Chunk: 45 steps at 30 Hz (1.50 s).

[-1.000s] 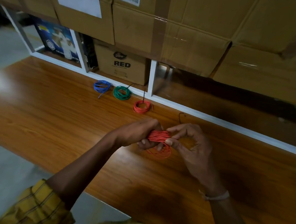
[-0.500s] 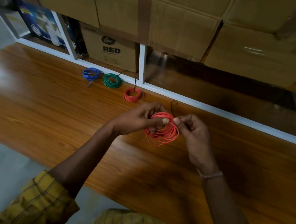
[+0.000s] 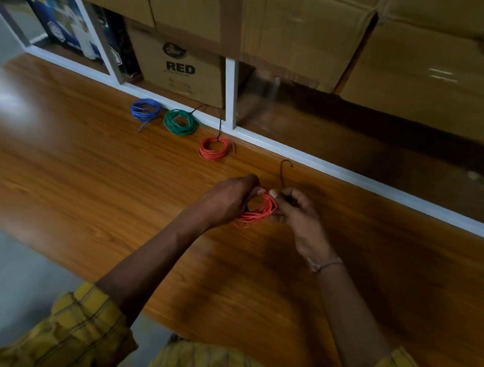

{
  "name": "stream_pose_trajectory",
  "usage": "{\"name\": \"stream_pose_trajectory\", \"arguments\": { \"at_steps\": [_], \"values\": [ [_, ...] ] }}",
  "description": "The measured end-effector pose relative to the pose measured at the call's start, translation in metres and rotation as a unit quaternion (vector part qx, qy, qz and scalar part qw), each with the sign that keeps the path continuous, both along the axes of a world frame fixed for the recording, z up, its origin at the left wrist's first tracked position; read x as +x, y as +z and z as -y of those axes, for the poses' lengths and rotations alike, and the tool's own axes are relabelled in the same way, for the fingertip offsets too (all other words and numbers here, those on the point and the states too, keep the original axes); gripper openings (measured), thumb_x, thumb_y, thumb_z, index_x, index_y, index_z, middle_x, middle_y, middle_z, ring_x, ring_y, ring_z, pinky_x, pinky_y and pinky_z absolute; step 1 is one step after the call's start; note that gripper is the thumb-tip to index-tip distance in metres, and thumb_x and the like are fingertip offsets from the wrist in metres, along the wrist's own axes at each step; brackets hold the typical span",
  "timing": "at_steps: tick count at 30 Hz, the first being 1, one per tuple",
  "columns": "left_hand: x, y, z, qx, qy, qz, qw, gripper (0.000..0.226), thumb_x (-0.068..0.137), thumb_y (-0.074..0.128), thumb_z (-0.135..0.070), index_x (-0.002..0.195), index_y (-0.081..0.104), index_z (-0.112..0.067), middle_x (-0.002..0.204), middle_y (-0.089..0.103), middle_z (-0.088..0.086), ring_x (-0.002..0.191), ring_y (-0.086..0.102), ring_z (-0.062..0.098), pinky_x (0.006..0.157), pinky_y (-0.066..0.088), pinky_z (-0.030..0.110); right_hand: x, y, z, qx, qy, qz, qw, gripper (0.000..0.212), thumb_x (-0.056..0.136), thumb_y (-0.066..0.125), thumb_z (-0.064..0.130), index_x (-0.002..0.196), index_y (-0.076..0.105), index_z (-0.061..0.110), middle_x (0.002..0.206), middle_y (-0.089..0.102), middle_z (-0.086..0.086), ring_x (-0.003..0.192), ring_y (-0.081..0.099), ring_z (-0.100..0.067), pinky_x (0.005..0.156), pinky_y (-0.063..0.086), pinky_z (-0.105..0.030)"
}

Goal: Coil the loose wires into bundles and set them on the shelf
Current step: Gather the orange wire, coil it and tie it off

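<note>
A red wire coil hangs between both hands just above the wooden shelf board. My left hand grips its left side. My right hand pinches its top right, where a thin dark tie wire sticks up in a hook. Three finished bundles lie on the board near the white frame: a blue one, a green one and a red one with a dark tie end rising from it.
A white frame rail runs along the back of the board, with a white upright post. Behind it stand a cardboard box marked RED and a blue printed box. Large taped cartons overhang above.
The coil, squeezed flat a second ago, now hangs as an open ring. My right hand has shifted to the coil's top right by the dark tie. The view has dipped.
</note>
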<state>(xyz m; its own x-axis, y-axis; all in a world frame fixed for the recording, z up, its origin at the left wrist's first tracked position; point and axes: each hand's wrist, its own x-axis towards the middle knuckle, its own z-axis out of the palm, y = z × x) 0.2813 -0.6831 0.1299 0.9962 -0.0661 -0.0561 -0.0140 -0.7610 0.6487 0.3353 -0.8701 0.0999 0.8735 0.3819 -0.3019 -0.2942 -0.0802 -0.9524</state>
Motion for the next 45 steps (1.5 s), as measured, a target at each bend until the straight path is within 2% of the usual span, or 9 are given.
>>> {"name": "stream_pose_trajectory", "arguments": {
  "at_steps": [3, 6, 10, 17, 21, 25, 29, 36, 45],
  "values": [
    [0.008, -0.006, -0.005, 0.012, 0.02, -0.027, 0.999, 0.029, 0.113, 0.047, -0.034, 0.119, 0.06, -0.008, 0.086, 0.063, 0.001, 0.077, 0.063, 0.024, 0.059, 0.041, 0.037, 0.028, -0.013, -0.003, -0.026, -0.017, 0.032, 0.999, 0.017, 0.097, 0.07, 0.031, 0.098, 0.071, 0.015, 0.096, 0.075, -0.001, 0.091, 0.072, -0.014, 0.074, 0.059, -0.028],
    [0.015, -0.009, -0.011, -0.001, 0.035, -0.04, 0.999, 0.028, 0.113, 0.048, -0.031, 0.121, 0.06, -0.007, 0.091, 0.064, 0.003, 0.083, 0.066, 0.025, 0.061, 0.044, 0.037, 0.063, -0.042, -0.005, -0.154, -0.064, 0.079, 0.983, 0.018, 0.096, 0.071, 0.033, 0.103, 0.07, 0.016, 0.101, 0.072, -0.003, 0.095, 0.068, -0.019, 0.072, 0.052, -0.027],
    [0.02, -0.011, -0.019, -0.023, 0.059, -0.05, 0.997, 0.025, 0.112, 0.05, -0.03, 0.122, 0.061, -0.009, 0.103, 0.069, 0.007, 0.091, 0.07, 0.026, 0.073, 0.057, 0.048, 0.097, -0.078, -0.018, -0.322, -0.053, 0.159, 0.932, 0.018, 0.092, 0.075, 0.029, 0.102, 0.067, 0.017, 0.097, 0.068, 0.0, 0.091, 0.065, -0.018, 0.076, 0.053, -0.032],
    [0.023, -0.016, -0.025, -0.052, 0.086, -0.044, 0.994, 0.029, 0.112, 0.049, -0.033, 0.118, 0.061, -0.007, 0.101, 0.07, 0.011, 0.086, 0.071, 0.026, 0.073, 0.058, 0.054, 0.116, -0.111, -0.041, -0.481, -0.026, 0.242, 0.842, 0.009, 0.09, 0.072, 0.028, 0.081, 0.069, 0.028, 0.096, 0.072, -0.002, 0.097, 0.068, -0.026, 0.089, 0.054, -0.05],
    [0.023, -0.017, -0.027, -0.059, 0.102, -0.049, 0.992, 0.029, 0.112, 0.05, -0.033, 0.117, 0.061, -0.007, 0.101, 0.07, 0.011, 0.087, 0.071, 0.027, 0.073, 0.058, 0.054, 0.099, -0.079, -0.03, -0.298, 0.002, 0.143, 0.944, 0.009, 0.102, 0.058, 0.016, 0.107, 0.065, 0.014, 0.105, 0.066, 0.001, 0.089, 0.062, -0.008, 0.073, 0.048, -0.023],
    [0.019, -0.016, -0.029, -0.069, 0.103, -0.057, 0.991, 0.032, 0.112, 0.048, -0.037, 0.116, 0.061, -0.008, 0.097, 0.07, 0.013, 0.084, 0.071, 0.03, 0.072, 0.057, 0.056, 0.078, -0.02, -0.005, -0.114, 0.044, 0.109, 0.987, 0.005, 0.104, 0.057, 0.017, 0.1, 0.06, 0.02, 0.094, 0.068, 0.0, 0.077, 0.06, -0.011, 0.064, 0.049, -0.021],
    [0.012, -0.008, -0.031, -0.079, 0.097, -0.067, 0.99, 0.034, 0.112, 0.047, -0.041, 0.117, 0.063, -0.012, 0.101, 0.07, 0.009, 0.089, 0.073, 0.028, 0.075, 0.057, 0.05, 0.053, 0.054, 0.024, -0.084, 0.146, 0.159, 0.973, 0.006, 0.1, 0.063, 0.012, 0.103, 0.065, 0.017, 0.085, 0.07, 0.002, 0.068, 0.052, -0.007, 0.056, 0.042, -0.014],
    [-0.004, 0.005, -0.027, -0.051, 0.027, -0.026, 0.998, 0.033, 0.112, 0.047, -0.04, 0.112, 0.064, -0.012, 0.098, 0.071, 0.007, 0.081, 0.07, 0.023, 0.069, 0.055, 0.048, 0.015, 0.124, 0.041, -0.171, 0.324, 0.241, 0.899, 0.006, 0.092, 0.074, 0.017, 0.094, 0.075, 0.012, 0.091, 0.073, -0.008, 0.087, 0.068, -0.023, 0.077, 0.054, -0.028],
    [-0.018, 0.02, -0.015, 0.017, -0.042, -0.012, 0.999, 0.033, 0.112, 0.045, -0.042, 0.118, 0.062, -0.013, 0.106, 0.066, 0.007, 0.089, 0.066, 0.023, 0.068, 0.053, 0.036, 0.0, 0.106, 0.022, -0.325, 0.238, 0.316, 0.859, 0.005, 0.089, 0.079, 0.026, 0.085, 0.076, 0.025, 0.083, 0.07, 0.009, 0.079, 0.063, -0.007, 0.068, 0.048, -0.029]
  ]
}}
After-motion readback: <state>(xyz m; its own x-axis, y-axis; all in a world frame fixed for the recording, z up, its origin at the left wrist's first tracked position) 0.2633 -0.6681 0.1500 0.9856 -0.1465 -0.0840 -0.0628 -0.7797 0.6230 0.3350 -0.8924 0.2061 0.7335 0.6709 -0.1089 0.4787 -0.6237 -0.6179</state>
